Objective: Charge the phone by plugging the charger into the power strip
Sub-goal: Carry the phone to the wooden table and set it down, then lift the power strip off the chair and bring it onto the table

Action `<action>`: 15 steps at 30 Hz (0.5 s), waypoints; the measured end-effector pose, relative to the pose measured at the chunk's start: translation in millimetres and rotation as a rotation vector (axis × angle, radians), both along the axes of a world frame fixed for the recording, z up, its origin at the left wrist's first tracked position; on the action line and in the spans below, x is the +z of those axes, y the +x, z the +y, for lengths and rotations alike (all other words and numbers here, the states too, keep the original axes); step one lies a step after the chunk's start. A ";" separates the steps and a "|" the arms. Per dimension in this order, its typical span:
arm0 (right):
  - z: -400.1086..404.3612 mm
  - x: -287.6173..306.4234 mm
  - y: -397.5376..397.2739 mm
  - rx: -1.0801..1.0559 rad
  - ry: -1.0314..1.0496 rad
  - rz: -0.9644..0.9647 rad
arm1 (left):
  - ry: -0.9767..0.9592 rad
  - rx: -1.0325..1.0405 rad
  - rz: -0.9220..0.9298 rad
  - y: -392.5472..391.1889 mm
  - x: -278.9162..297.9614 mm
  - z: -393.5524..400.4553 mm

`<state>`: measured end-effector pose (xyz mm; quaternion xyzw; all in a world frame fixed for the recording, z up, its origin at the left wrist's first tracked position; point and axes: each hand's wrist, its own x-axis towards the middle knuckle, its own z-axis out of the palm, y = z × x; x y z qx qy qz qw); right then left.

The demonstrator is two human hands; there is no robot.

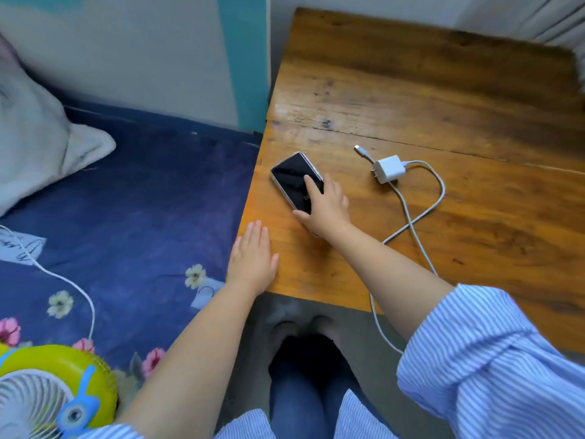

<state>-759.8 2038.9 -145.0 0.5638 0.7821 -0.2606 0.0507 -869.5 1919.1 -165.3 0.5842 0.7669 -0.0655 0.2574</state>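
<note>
A black-screened phone (291, 177) with a pale rim lies on the wooden table (443, 106) near its left edge. My right hand (326, 207) rests on the phone's near end, fingers wrapped around its sides. To the right lies a white charger plug (391, 168) with its prongs pointing left. Its white cable (424, 213) loops across the table and drops over the front edge; the small connector tip (358, 148) lies just left of the plug. My left hand (253, 258) lies flat at the table's left front corner, fingers together. No power strip is in view.
A bed with a dark blue flowered sheet (133, 201) adjoins the table's left side. On it lie a pale pillow (34, 137), a yellow and blue small fan (53, 391) and a thin white cord (72, 286). My legs and feet stand below the table's front edge.
</note>
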 end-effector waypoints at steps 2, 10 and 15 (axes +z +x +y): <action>-4.7 19.1 14.8 0.027 -0.004 0.050 | 0.011 -0.034 0.046 6.1 20.5 11.4; -0.5 103.6 117.5 -0.081 0.177 0.136 | 0.217 -0.229 0.178 77.2 107.3 87.8; -7.7 155.1 241.1 -0.234 0.233 0.058 | 0.357 -0.429 0.170 183.0 157.2 118.0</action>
